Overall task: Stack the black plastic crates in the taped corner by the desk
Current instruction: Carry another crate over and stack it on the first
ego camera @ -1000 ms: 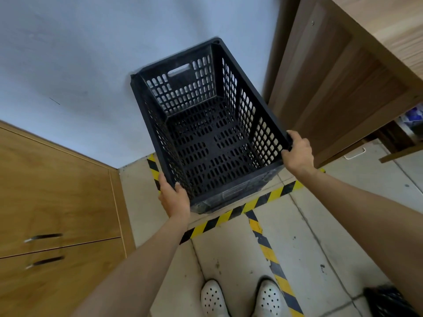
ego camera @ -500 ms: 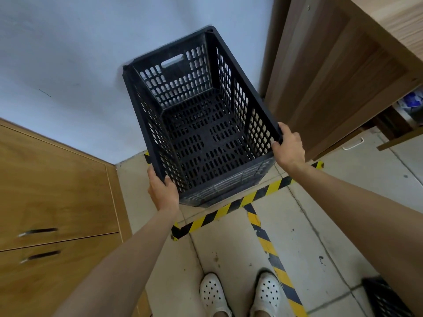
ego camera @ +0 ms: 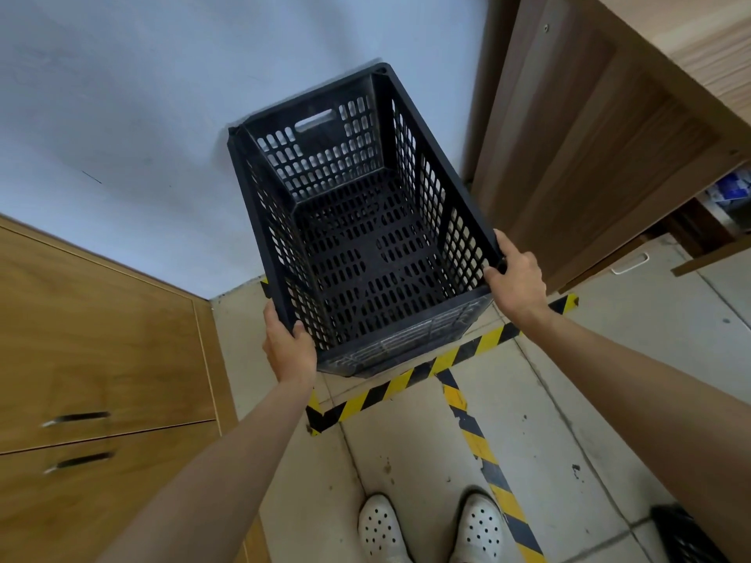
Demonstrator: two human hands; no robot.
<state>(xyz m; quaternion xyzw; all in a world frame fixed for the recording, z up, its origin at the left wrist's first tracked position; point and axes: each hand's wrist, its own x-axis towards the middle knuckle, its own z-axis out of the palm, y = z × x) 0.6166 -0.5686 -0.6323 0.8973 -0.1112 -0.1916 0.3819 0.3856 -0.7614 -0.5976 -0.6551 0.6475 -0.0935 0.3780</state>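
1. Head view, hands: both hands grip the near end of the black crate [ego camera: 365, 245]. The left hand [ego camera: 289, 347] curls round the near left corner of the rim at about 7 o'clock from the crate's middle, thumb inside the wall. The right hand [ego camera: 516, 278] clasps the near right corner at about 4 o'clock, fingers wrapped over the rim.
2. Head view, crate: it is open side up, tilted toward the camera, its far end with the handle slot at 12 o'clock close to the pale wall [ego camera: 162, 115]. Whether it rests on anything below cannot be told. It sits over the floor area bounded by the yellow-and-black tape [ego camera: 410, 377], which runs along its near edge from 8 o'clock to 3 o'clock.
3. Head view, surroundings: a wooden desk [ego camera: 589, 136] stands at 2 o'clock just beside the crate. A wooden cabinet [ego camera: 101, 359] with two dark handles is at 9 o'clock. White perforated shoes [ego camera: 382, 526] stand at 6 o'clock. Part of another black crate [ego camera: 686, 536] shows at 5 o'clock in the frame corner.
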